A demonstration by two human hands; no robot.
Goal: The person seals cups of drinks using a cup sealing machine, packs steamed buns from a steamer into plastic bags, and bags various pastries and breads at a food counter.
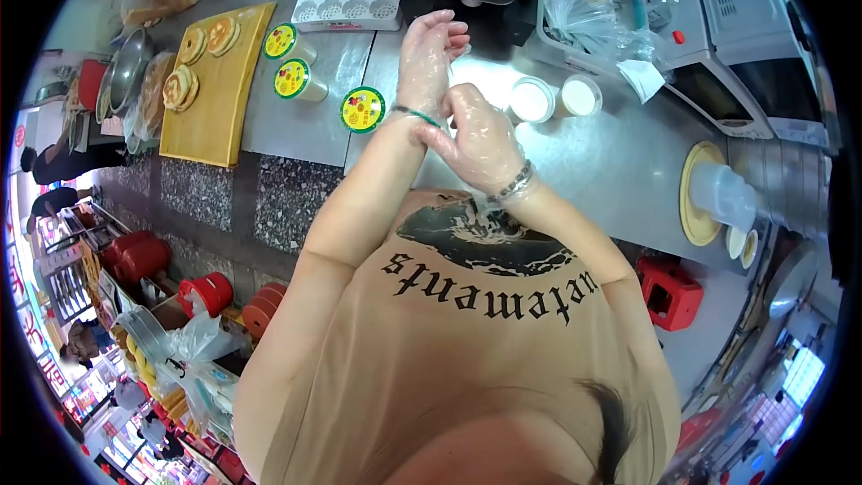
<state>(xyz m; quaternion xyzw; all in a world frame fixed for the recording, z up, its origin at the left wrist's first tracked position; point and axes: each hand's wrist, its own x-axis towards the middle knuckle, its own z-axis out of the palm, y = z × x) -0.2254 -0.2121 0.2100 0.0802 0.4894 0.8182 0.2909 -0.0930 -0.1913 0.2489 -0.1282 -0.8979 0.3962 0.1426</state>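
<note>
Left hand (427,63), gloved: fingers loosely extended. Right hand (482,139): pinching at left wrist (413,119). Shirt (485,350), inverted: "…etements". Yellow lids (363,110): print illegible.

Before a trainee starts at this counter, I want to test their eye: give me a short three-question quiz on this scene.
1. How many yellow-lidded cups are there?
2. True or false: the right hand is far from the left hand.
3. Fill in: the buns lie on a wooden ____.

Key:
1. Three.
2. False; it is at the left hand's wrist.
3. Board.
</note>
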